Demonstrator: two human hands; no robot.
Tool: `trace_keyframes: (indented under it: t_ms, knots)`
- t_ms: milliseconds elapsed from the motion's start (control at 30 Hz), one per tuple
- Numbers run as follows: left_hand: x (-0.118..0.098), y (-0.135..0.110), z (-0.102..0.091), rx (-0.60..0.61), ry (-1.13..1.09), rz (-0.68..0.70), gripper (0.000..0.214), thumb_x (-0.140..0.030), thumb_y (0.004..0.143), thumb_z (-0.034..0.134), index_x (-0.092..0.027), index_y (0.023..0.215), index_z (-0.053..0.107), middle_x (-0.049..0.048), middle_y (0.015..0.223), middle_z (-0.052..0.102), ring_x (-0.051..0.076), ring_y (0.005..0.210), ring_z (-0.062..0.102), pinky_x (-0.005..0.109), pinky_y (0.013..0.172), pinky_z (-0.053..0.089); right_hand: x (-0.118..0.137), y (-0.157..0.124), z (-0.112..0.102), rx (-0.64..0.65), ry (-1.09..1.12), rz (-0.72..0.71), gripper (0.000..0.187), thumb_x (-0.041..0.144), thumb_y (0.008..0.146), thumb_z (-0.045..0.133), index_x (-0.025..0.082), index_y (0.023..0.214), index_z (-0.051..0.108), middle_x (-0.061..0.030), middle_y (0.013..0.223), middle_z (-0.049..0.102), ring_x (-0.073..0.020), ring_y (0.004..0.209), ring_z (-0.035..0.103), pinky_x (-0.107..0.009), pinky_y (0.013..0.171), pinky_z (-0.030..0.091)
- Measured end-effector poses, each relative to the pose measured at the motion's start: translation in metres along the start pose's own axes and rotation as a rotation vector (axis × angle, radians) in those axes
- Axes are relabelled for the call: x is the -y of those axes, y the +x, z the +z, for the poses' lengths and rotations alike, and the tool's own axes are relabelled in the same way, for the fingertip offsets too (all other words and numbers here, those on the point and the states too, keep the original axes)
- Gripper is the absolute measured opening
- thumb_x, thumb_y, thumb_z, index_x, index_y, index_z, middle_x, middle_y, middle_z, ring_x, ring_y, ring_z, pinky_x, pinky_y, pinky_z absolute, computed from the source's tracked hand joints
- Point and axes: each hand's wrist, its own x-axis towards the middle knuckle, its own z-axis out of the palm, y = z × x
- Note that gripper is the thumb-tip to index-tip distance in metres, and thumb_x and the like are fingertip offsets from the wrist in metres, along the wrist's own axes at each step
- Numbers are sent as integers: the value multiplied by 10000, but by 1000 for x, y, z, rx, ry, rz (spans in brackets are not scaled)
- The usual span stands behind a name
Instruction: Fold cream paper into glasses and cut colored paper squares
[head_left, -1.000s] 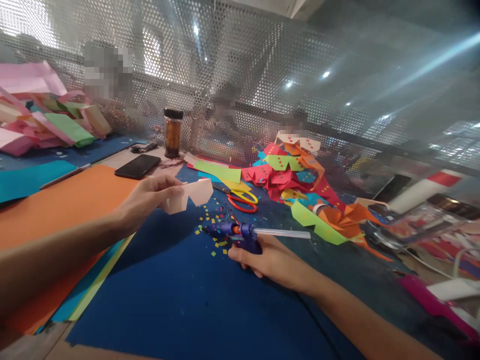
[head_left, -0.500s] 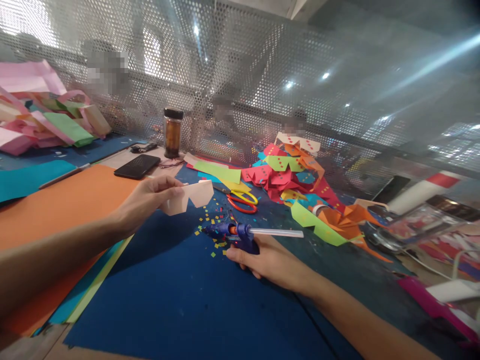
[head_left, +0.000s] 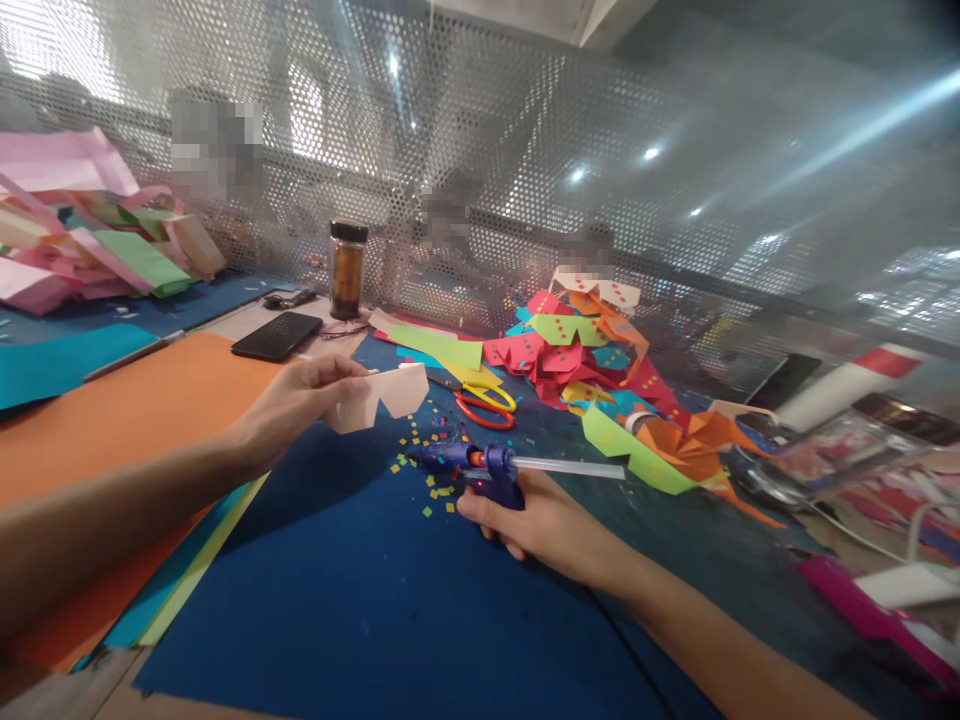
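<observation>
My left hand (head_left: 300,400) pinches a pale pink folded paper piece (head_left: 379,395) and holds it above the blue sheet (head_left: 360,600). My right hand (head_left: 536,520) grips a blue glue gun (head_left: 480,468) low over the sheet. The gun's nozzle points left, just below the paper piece, and a clear glue stick (head_left: 570,467) juts out of its back. Tiny coloured paper squares (head_left: 427,450) lie scattered under the nozzle.
Orange-handled scissors (head_left: 484,403) lie behind the gun. A heap of folded coloured paper shapes (head_left: 592,350) sits at the back right. A black phone (head_left: 276,335), a dark jar (head_left: 347,270) and a large orange sheet (head_left: 127,400) are on the left. A perforated metal screen (head_left: 487,150) closes the back.
Almost nothing differs. The glue gun drifted slightly left, then back right. My left hand keeps the pink paper piece in the same spot.
</observation>
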Motion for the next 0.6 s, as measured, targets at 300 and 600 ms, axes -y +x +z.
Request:
trace_keyframes:
  t_ms: [300, 600]
  knots:
    - [-4, -2, 2, -30, 23, 4, 269, -415, 751, 689, -175, 866, 648, -17, 691, 611, 111, 569, 501, 234, 532, 353, 1, -4, 0, -14, -58, -20, 350, 523, 840, 616, 182, 918, 644, 14, 674, 594, -61, 464, 454, -207, 446, 377]
    - [-5, -3, 3, -7, 22, 2, 246, -412, 768, 675, -185, 862, 655, -18, 698, 623, 118, 586, 531, 235, 540, 368, 1, -2, 1, -5, -86, -12, 343, 526, 841, 609, 185, 872, 638, 13, 666, 590, -70, 476, 464, -207, 437, 373]
